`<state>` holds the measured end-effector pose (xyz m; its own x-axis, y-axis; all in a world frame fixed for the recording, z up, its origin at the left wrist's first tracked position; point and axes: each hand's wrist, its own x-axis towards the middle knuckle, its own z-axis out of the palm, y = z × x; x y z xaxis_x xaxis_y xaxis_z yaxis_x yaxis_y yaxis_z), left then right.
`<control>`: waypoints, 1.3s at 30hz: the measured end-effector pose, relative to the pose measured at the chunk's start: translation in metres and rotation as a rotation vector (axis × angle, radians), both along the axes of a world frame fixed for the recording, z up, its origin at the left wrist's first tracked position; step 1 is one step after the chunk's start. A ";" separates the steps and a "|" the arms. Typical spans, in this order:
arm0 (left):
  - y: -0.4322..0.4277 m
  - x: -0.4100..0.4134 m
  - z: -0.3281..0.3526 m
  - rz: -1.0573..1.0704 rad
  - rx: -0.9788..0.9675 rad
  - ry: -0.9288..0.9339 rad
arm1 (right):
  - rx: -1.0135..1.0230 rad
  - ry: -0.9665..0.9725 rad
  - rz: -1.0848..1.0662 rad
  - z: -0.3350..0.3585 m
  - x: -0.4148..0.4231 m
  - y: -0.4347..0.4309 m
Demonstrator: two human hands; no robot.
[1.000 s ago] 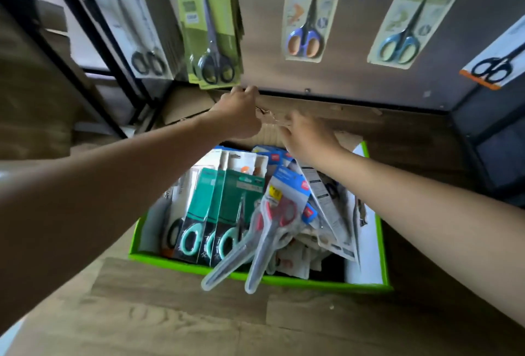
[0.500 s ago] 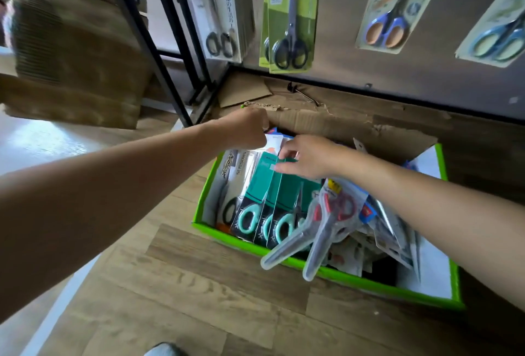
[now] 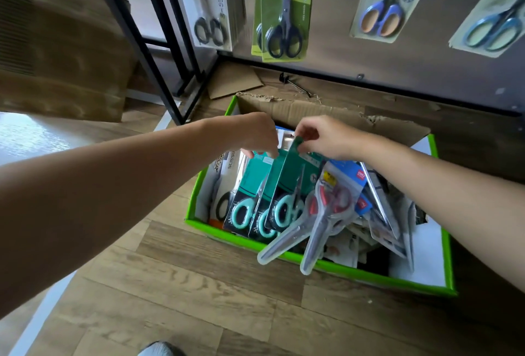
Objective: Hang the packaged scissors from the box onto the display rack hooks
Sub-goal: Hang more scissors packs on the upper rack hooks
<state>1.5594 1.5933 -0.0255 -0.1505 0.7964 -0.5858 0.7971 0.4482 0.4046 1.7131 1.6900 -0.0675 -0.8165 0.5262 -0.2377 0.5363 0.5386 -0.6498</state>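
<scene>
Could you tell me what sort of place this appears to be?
Probably a retail shop being restocked: packaged scissors hang on a display rack, and a green box of more scissor packs sits on the floor below.

Floor (image 3: 199, 284): brown wood-grain planks, extending below and to the right of the stacked cardboard cartons (image 3: 62, 51), which stood at the far left. Light patch (image 3: 31, 137): a bright glare lay on a pale surface just below the cartons. Loose cardboard sheet (image 3: 234, 81): lay flat on the planks, right of the cartons.
</scene>
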 end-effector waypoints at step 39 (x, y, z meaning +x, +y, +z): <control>0.027 0.048 -0.022 0.098 -0.035 -0.736 | 0.507 0.172 0.195 0.008 0.082 0.017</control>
<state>1.6076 1.6204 -0.0475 0.2214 0.7786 -0.5872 0.2806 0.5258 0.8029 1.7951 1.7071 -0.0597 -0.9147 0.3752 0.1500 0.3048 0.8844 -0.3533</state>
